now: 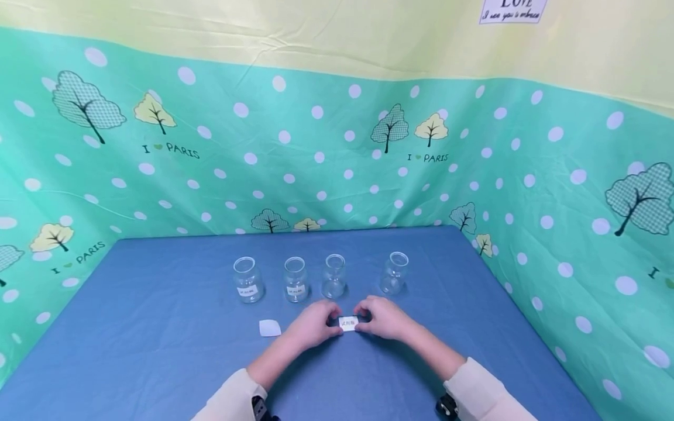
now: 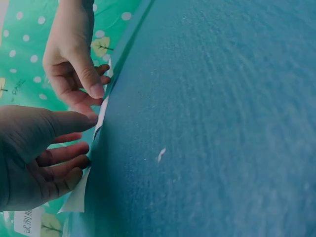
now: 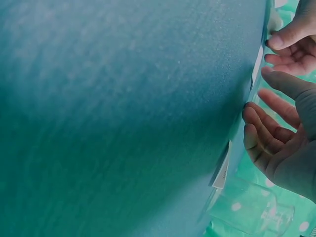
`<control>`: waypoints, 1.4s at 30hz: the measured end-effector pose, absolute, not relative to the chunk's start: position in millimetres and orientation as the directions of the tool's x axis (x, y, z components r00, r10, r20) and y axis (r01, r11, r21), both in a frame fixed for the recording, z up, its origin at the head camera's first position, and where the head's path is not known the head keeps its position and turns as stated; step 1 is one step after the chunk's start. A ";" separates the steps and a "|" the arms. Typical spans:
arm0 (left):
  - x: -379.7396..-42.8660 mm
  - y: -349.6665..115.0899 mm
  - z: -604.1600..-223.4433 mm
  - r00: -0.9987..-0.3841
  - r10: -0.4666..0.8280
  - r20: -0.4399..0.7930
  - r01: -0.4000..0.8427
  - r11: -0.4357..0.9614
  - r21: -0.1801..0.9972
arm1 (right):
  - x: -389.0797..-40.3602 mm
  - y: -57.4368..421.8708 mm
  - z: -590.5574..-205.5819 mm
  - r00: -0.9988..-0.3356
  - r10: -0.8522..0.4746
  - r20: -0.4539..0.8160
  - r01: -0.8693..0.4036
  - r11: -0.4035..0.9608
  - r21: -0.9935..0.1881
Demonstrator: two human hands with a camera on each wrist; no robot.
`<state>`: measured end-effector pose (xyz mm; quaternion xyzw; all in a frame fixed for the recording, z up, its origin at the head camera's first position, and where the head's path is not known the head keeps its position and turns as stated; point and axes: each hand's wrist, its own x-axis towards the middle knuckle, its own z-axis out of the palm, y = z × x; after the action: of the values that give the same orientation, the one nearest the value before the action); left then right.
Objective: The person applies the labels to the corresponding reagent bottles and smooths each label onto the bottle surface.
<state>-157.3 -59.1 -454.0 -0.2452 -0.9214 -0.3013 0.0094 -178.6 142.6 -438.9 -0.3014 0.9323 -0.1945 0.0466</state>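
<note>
A small white label (image 1: 348, 324) with dark printed characters is between my two hands, low over the blue table. With thumb and fingertips, my left hand (image 1: 314, 323) pinches its left edge. The right hand (image 1: 388, 318) pinches the opposite edge in the same way. From the left wrist, the label (image 2: 102, 114) appears nearly edge-on, with the left thumb (image 2: 74, 121) at one end and the right thumb (image 2: 89, 79) at the other. Beyond the hands stand two clear glass jars without visible labels, one ahead (image 1: 334, 278) and one to the right (image 1: 394, 275).
Two more glass jars, at far left (image 1: 247, 278) and beside it (image 1: 296, 279), carry white printed labels. A blank white paper piece (image 1: 270, 328) lies left of my left hand. Another printed slip (image 3: 223, 170) lies near a jar in the right wrist view. Patterned green curtain (image 1: 316, 146) surrounds the table.
</note>
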 end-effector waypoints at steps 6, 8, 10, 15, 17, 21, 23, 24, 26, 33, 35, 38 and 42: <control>-158.8 -55.9 -456.2 -0.890 0.431 0.149 0.442 0.735 0.514 | -177.0 140.9 -438.0 -0.816 -0.578 0.023 -0.544 0.753 -0.371; -159.3 -55.1 -456.3 -0.891 0.430 0.146 0.441 0.746 0.499 | -176.7 140.3 -437.3 -0.814 -0.580 0.019 -0.545 0.752 -0.371; -159.6 -54.4 -456.5 -0.888 0.434 0.150 0.449 0.750 0.486 | -176.8 139.8 -436.8 -0.812 -0.583 0.012 -0.545 0.752 -0.371; -159.9 -53.5 -455.7 -0.882 0.443 0.157 0.461 0.750 0.475 | -178.0 139.1 -436.9 -0.807 -0.590 0.008 -0.551 0.749 -0.368; -160.1 -53.2 -455.5 -0.884 0.441 0.155 0.458 0.752 0.474 | -178.7 139.2 -437.6 -0.807 -0.591 0.012 -0.553 0.748 -0.365; -159.8 -52.6 -454.5 -0.888 0.436 0.149 0.450 0.752 0.481 | -179.8 139.8 -439.2 -0.807 -0.590 0.020 -0.556 0.748 -0.363; -159.5 -52.3 -454.1 -0.890 0.433 0.145 0.445 0.752 0.487 | -179.9 140.0 -439.1 -0.808 -0.589 0.020 -0.554 0.748 -0.364; -159.4 -52.2 -453.8 -0.891 0.431 0.142 0.441 0.752 0.490 | -180.1 140.1 -439.3 -0.807 -0.590 0.021 -0.556 0.747 -0.364; -159.5 -52.0 -454.1 -0.892 0.429 0.141 0.439 0.751 0.493 | -179.9 140.3 -439.0 -0.810 -0.587 0.015 -0.551 0.751 -0.365; -160.7 -52.5 -457.2 -0.898 0.417 0.144 0.428 0.744 0.513 | -179.8 141.1 -437.4 -0.809 -0.588 0.013 -0.545 0.741 -0.392; -161.7 -53.4 -458.1 -0.899 0.410 0.153 0.424 0.731 0.534 | -180.3 141.7 -436.8 -0.805 -0.593 0.026 -0.551 0.730 -0.404; -163.1 -55.5 -458.7 -0.903 0.394 0.170 0.414 0.697 0.585 | -181.3 142.7 -435.1 -0.802 -0.594 0.058 -0.559 0.714 -0.421; -163.3 -59.0 -457.9 -0.914 0.369 0.170 0.382 0.637 0.669 | -182.4 144.2 -432.3 -0.804 -0.589 0.086 -0.564 0.707 -0.426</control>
<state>-163.3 -59.0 -457.9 -0.2076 -0.9047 -0.3720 0.0087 -182.4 144.2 -432.3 -0.3121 0.9235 -0.2211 0.0282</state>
